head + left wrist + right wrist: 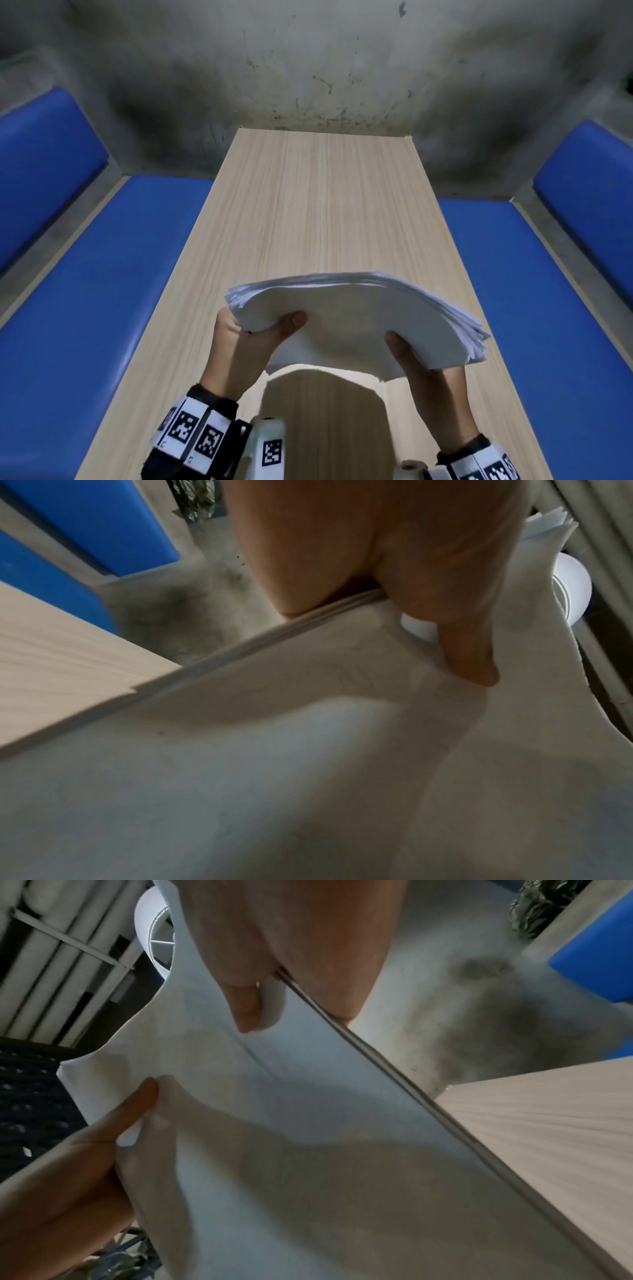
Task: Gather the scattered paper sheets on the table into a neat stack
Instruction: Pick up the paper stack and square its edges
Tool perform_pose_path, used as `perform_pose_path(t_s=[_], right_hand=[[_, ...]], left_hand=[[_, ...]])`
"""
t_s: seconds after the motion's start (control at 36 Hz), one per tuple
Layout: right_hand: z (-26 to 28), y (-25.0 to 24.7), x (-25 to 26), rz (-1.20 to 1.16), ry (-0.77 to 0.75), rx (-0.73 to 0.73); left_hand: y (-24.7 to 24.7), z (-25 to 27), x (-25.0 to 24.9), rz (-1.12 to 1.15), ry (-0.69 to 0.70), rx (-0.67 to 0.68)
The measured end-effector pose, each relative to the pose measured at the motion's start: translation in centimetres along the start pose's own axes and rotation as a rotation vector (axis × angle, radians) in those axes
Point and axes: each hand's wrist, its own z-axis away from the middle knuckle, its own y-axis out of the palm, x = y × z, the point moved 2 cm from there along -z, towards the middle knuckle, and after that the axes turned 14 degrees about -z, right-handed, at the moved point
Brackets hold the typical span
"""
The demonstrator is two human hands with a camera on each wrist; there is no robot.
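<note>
A thick stack of white paper sheets point(352, 318) hangs above the near half of the wooden table point(322, 205), arched upward in the middle, with its edges fanned unevenly at the right. My left hand point(246, 339) grips its left side, thumb on top and fingers hidden beneath. My right hand point(421, 363) grips the right near corner the same way. The left wrist view shows the paper stack point(274, 750) with the left thumb point(469, 653) pressed on it. In the right wrist view the stack point(308, 1123) is pinched by the right thumb point(246, 1007), and the left hand point(68, 1177) holds the opposite side.
Blue padded benches point(113, 274) point(534, 274) flank the table on both sides, with blue backrests. A stained grey concrete wall point(308, 68) stands past the table's far end. No loose sheets lie on the visible tabletop.
</note>
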Motion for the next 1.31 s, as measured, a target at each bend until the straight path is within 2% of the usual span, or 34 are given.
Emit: perform_pose_path(t_s=[0.06, 0.14, 0.25, 0.44, 0.56, 0.69, 0.81, 0.89, 0.94, 1.03, 1.08, 1.19, 1.31], right_hand=[[0.2, -0.2, -1.6, 0.002, 0.063, 0.024], [0.7, -0.7, -4.9, 0.002, 0.206, 0.060], [1.0, -1.3, -7.1, 0.050, 0.279, 0.063], [0.0, -1.3, -7.3, 0.062, 0.344, 0.002], [-1.2, -1.3, -6.3, 0.047, 0.331, 0.040], [-3.1, -1.8, -5.0, 0.019, 0.291, 0.103], [-4.0, -2.0, -4.8, -0.010, 0.394, 0.094], [-3.5, -2.3, -5.0, -0.152, 0.574, 0.161], [-2.3, -2.6, -5.5, -0.153, 0.717, 0.245], [-0.1, -3.0, -7.1, 0.006, 0.845, 0.433], [1.1, -2.8, -7.7, 0.038, 0.871, 0.457], [1.5, -2.0, -9.0, 0.099, 0.798, 0.363], [1.2, -1.4, -11.1, 0.202, 0.841, 0.330]], left_hand=[[0.2, 0.2, 1.5, -0.013, -0.046, 0.030], [0.9, 0.5, 4.7, 0.006, -0.205, 0.111], [1.2, 0.5, 6.8, -0.044, -0.297, 0.153], [1.6, -0.2, 7.0, -0.045, -0.300, 0.153], [0.9, 0.2, 7.8, -0.079, -0.277, 0.125], [0.3, 3.9, 9.8, -0.109, -0.361, 0.226], [0.3, 5.7, 10.3, -0.069, -0.391, 0.183], [0.4, 5.4, 10.3, -0.038, -0.425, 0.147], [0.4, 4.7, 10.5, -0.023, -0.457, 0.120], [0.4, 3.5, 11.1, 0.013, -0.520, 0.100], [0.6, 2.8, 11.8, 0.015, -0.555, 0.130], [1.0, 1.8, 13.6, -0.100, -0.541, 0.180], [1.1, 1.8, 15.2, -0.256, -0.566, 0.240]])
